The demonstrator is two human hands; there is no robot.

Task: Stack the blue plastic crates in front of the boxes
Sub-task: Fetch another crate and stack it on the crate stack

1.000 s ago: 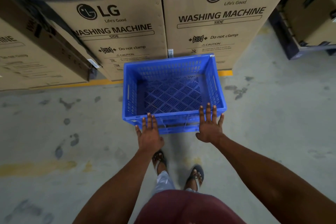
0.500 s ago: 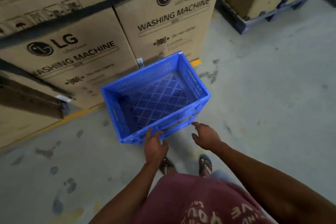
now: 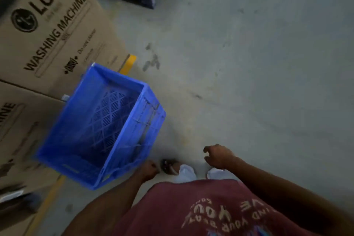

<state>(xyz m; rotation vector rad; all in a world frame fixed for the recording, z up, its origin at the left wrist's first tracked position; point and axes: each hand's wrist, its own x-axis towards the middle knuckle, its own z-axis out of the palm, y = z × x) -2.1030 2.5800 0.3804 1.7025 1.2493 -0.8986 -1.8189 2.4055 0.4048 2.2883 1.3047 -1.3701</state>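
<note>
Just left of both empty grips (image 3: 149,168), blue crate (image 3: 101,126).

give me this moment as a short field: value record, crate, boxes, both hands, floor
crate: blue plastic crate, empty, on the floor, open top up; a lower crate edge seems to show beneath it, blurred
boxes: washing machine boxes right behind the crate
left hand: left hand beside the crate's near corner, fingers loosely curled, holding nothing; contact unclear
right hand: right hand clear of the crate, fingers loosely curled, holding nothing
floor: grey concrete floor, yellow line by the boxes
image: motion-blurred
</note>
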